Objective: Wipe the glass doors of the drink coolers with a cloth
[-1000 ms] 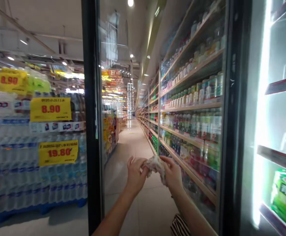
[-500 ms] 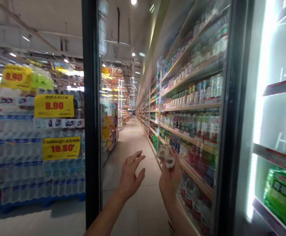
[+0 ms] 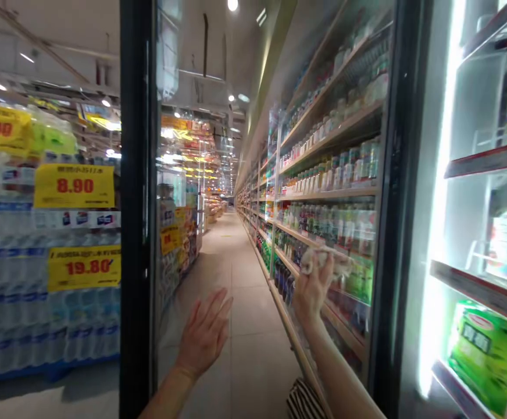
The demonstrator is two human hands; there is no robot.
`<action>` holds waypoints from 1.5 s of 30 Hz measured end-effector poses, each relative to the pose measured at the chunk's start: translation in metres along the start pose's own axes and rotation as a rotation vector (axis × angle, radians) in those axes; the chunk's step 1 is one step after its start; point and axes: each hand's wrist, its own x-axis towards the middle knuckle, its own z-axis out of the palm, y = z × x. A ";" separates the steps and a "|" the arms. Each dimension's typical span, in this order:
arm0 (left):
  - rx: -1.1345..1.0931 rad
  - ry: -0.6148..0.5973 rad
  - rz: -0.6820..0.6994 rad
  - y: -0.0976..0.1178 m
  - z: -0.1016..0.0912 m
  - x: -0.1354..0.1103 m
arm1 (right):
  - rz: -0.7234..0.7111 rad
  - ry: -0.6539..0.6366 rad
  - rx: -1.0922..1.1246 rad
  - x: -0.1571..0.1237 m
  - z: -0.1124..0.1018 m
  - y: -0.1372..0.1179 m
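Observation:
A glass cooler door (image 3: pixel 231 378) with a black frame (image 3: pixel 138 244) stands in front of me. My right hand (image 3: pixel 312 291) is up at the pane, shut on a pale, patterned cloth (image 3: pixel 329 261) that is spread along the glass and blurred. Lower and to the left, my left hand (image 3: pixel 205 334) has its fingers stretched out with nothing in them. Whether its palm touches the glass I cannot tell.
Lit cooler shelves (image 3: pixel 489 160) stand at the right, with a green pack (image 3: pixel 475 352) low down. Bottled water stacks (image 3: pixel 13 291) with yellow price signs (image 3: pixel 74 186) are at the left. An aisle and bottle shelves (image 3: pixel 323 198) show in the glass.
My right hand has moved right with the cloth, which is now spread wider. My left hand has dropped slightly left, its fingers flatter. The view has shifted a little to the right.

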 end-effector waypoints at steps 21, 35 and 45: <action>0.085 0.085 -0.319 -0.034 0.002 0.084 | -0.155 -0.027 0.070 0.063 0.010 -0.029; 0.093 0.059 -0.230 -0.046 0.001 0.072 | -0.045 0.049 -0.022 0.060 0.012 0.000; 0.115 0.088 -0.220 -0.045 -0.001 0.071 | -0.298 -0.123 0.069 0.037 0.004 -0.003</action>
